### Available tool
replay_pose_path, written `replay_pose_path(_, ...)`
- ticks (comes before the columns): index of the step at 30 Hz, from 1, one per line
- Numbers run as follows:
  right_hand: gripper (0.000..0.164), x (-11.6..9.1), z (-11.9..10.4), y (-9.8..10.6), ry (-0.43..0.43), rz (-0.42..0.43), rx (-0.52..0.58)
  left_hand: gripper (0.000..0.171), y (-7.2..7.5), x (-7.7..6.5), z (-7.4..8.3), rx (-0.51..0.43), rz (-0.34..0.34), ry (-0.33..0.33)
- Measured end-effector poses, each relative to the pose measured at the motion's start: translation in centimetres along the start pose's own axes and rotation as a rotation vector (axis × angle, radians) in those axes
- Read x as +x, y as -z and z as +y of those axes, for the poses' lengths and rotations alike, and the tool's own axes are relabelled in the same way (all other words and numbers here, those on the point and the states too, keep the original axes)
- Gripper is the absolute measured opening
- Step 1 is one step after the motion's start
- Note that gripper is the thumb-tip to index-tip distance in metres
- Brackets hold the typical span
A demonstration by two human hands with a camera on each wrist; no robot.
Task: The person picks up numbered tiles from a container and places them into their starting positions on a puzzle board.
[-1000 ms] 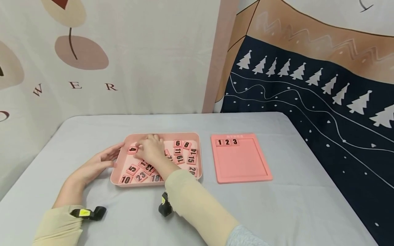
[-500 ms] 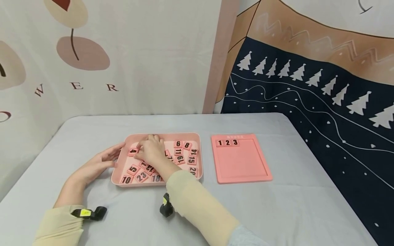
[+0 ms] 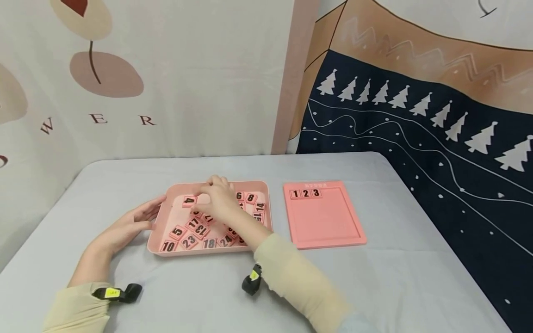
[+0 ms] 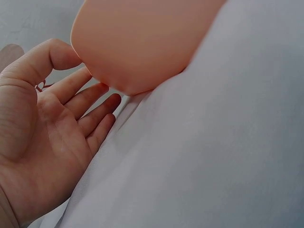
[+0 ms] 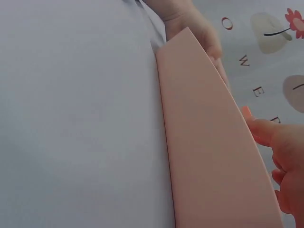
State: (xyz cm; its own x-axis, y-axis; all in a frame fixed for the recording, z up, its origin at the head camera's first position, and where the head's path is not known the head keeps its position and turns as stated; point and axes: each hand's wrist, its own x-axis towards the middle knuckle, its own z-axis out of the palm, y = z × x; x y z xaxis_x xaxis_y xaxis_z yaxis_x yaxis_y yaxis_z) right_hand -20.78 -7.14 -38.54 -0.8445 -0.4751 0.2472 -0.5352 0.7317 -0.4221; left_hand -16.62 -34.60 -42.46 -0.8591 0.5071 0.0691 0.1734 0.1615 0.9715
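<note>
My right hand (image 3: 220, 201) is over the pink tray (image 3: 155, 238), pinching a pink number tile marked 4 (image 3: 189, 201) between thumb and fingertips. In the right wrist view, an edge of that tile (image 5: 246, 113) shows above the tray rim by the thumb. My left hand (image 3: 131, 224) rests at the tray's left end. Seen from the left wrist, its fingers (image 4: 97, 114) lie fairly straight against the outer wall, with the thumb at the rim. Several loose number tiles lie in the tray, such as 10 (image 3: 168, 246) and 23 (image 3: 189, 241); my right hand hides some.
Right of the tray lies a flat pink framed board (image 3: 329, 219), with tiles 1, 2 and 3 (image 3: 316, 193) lined up at its upper left. A pale cloth (image 3: 399, 277) covers the table. Printed curtains (image 3: 208, 92) hang behind it.
My right hand has moved to the right and picked up tile 4, which sat at the tray's upper left. Tiles formerly covered by the hand now show. My left hand stays put.
</note>
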Motion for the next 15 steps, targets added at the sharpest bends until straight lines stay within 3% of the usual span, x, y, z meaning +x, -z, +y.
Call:
replay_pose_path(8,0.039,-2.6,2.5,2.6,0.072,0.025,0.097,0.07,-0.1,-0.1,0.0,-0.003,0.012,0.001)
replay_pose_path(15,0.038,-5.1,4.8,5.4,0.131,0.043,0.113,0.07,-0.1,0.0,-0.2,-0.015,0.007,-0.008)
